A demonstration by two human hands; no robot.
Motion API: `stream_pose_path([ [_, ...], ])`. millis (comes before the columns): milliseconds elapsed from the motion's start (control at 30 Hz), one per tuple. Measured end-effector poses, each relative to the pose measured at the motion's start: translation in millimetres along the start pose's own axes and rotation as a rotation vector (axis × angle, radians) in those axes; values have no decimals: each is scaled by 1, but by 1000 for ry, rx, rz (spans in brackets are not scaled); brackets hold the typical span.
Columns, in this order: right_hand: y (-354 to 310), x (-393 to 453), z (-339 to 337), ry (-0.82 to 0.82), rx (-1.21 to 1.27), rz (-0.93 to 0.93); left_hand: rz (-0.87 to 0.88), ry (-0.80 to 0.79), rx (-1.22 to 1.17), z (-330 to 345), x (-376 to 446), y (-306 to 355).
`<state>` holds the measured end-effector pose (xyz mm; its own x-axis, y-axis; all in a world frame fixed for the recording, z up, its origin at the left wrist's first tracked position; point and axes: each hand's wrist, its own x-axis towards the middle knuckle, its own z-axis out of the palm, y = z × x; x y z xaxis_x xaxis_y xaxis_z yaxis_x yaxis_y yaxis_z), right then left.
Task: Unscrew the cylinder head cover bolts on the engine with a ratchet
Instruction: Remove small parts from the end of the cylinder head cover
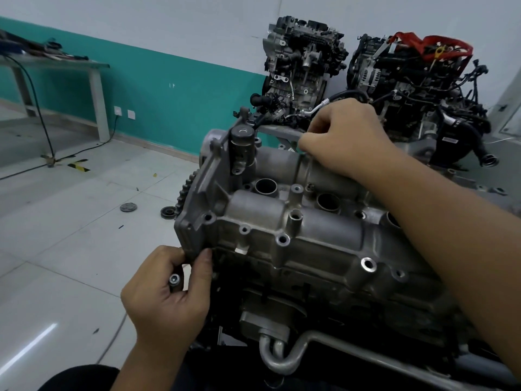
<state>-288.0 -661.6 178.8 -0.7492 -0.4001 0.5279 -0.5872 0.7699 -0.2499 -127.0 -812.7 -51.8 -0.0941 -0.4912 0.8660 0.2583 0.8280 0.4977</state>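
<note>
A grey aluminium cylinder head cover [296, 227] tops the engine in front of me, with several empty bolt holes along its near flange. My left hand [169, 294] holds a removed bolt [174, 280] in its curled fingers, while its thumb and forefinger pinch the cover's near left corner. My right hand [346, 136] reaches over the cover's far edge with its fingers curled down; what they hold is hidden. No ratchet is in view.
Two other engines [304, 66] [417, 88] stand on a bench behind. A metal table [93, 69] with tools is at the far left, a black cable running from it across the tiled floor. Two round parts [128, 207] lie on the floor near the engine.
</note>
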Motion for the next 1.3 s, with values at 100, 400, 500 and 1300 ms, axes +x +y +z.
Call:
stream_pose_path([
  [100, 0, 1, 0, 1, -37, -20, 17, 16, 4, 1, -2, -3],
  [400, -5, -4, -2, -13, -46, -26, -48, 28, -33, 4, -5, -2],
  [500, -9, -3, 1, 24, -99, 1, -45, 25, -45, 3, -3, 1],
  [1300, -6, 1, 0, 29, -56, -2, -95, 25, -50, 2, -5, 1],
])
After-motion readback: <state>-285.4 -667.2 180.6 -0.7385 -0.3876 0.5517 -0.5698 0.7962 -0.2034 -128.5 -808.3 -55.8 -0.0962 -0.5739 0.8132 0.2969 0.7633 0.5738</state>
